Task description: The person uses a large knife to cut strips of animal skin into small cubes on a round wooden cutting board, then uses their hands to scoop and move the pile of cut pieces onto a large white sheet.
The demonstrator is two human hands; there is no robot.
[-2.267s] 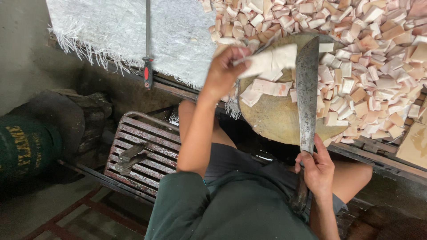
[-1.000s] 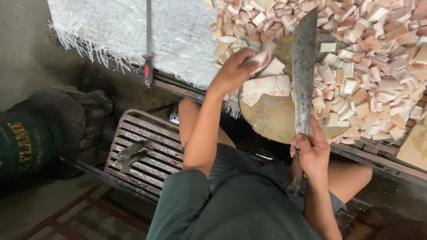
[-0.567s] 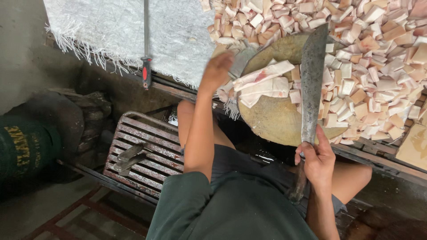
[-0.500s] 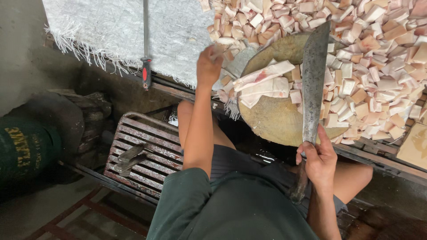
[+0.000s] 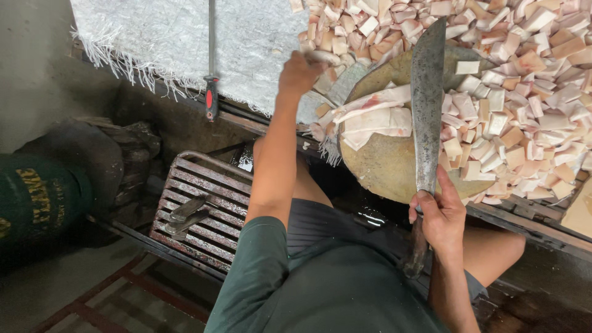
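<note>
Keep your right hand (image 5: 439,217) clenched on the cleaver (image 5: 427,105) above the round chopping block (image 5: 382,169), while your left hand (image 5: 300,73), grasping a pale strip (image 5: 325,57) beyond the block's far-left edge, stays away from the blade.

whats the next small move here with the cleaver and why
Probably bring the left hand back to steady the uncut strips on the round chopping block. The right hand holds the cleaver with its blade lying beside them, while the left is off at the pile's edge.
</note>
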